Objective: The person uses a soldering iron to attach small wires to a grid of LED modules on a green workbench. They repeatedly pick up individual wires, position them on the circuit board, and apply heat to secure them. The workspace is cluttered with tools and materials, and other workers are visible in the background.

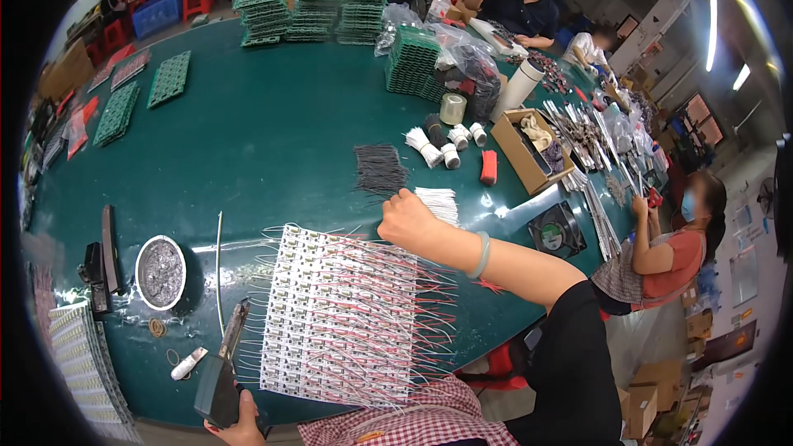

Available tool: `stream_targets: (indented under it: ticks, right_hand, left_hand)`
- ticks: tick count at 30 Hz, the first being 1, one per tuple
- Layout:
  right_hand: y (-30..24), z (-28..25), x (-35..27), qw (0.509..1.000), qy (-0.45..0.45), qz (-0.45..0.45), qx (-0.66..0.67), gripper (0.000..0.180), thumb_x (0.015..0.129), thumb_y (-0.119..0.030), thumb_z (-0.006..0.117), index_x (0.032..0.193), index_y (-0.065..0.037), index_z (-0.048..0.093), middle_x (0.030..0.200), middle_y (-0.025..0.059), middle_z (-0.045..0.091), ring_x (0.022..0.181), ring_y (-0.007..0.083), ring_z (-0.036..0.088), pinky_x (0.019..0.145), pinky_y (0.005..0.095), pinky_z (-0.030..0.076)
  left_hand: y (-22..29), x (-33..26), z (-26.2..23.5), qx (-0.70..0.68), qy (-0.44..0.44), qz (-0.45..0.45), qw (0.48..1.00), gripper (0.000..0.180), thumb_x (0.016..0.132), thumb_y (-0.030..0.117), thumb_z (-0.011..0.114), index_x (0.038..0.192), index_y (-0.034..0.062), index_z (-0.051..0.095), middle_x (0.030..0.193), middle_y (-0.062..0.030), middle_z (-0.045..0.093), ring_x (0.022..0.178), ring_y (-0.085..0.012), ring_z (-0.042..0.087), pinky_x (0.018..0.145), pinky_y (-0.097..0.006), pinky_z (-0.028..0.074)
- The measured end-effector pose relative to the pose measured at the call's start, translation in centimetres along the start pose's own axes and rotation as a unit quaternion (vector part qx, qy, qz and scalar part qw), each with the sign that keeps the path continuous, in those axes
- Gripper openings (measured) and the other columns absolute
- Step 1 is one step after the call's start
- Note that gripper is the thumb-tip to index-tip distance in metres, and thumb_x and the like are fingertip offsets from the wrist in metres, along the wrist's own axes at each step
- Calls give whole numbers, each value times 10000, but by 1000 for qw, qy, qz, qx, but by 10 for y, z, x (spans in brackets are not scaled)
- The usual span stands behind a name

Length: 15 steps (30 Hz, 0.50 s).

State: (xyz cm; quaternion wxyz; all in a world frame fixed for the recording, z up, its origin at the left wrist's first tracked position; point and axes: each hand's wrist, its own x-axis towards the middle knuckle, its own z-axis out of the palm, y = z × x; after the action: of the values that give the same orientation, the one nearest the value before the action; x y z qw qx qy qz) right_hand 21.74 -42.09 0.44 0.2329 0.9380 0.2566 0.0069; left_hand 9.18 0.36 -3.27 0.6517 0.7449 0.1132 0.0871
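Observation:
My left hand (239, 423) is at the bottom edge, its fingers wrapped round a dark, blocky hand tool (218, 388) with a long narrow front end pointing away from me. My right hand (405, 220) is closed above the far edge of a white circuit-board panel (330, 314). What its fingers hold, if anything, is hidden. Rows of thin red and white wires stand off the panel and hang past its right side. Just beyond my right hand lie a bundle of black wires (380, 168) and a bundle of white wires (438, 205).
A round bowl (161, 272) of grey metallic bits stands left, beside a white tube (188, 363). More board panels (87, 363) lie at the lower left. Stacked green boards (314, 8) line the far side. A cardboard box (533, 149) and a fan (557, 230) are right; co-workers sit beyond.

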Motion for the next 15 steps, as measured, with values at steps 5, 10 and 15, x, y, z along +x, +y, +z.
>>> stream_targets:
  ticks: [5,10,15]
  right_hand:
    - [3,-4,2,999,-20,9,-36,93,714,-190,696,669,-112,716,711,80,660,729,217,645,645,389,441]
    - [-7,-10,9,994,-80,-41,-62,119,748,-213,673,717,-120,739,739,69,676,770,209,665,662,402,464]
    - [-10,-2,10,995,-102,15,-2,123,753,-207,667,740,-117,750,754,79,680,775,214,667,661,405,468]
  left_hand:
    - [12,1,4,19,4,-6,1000,238,781,-26,730,1003,-63,653,743,-58,625,528,-95,509,464,-234,389]
    - [12,4,5,-15,12,13,1000,326,773,-41,710,1088,-73,633,815,-81,640,535,-86,508,459,-222,373]
    - [37,4,12,-3,31,38,999,359,748,-6,770,1075,-75,640,812,-91,667,571,-102,558,512,-232,437]
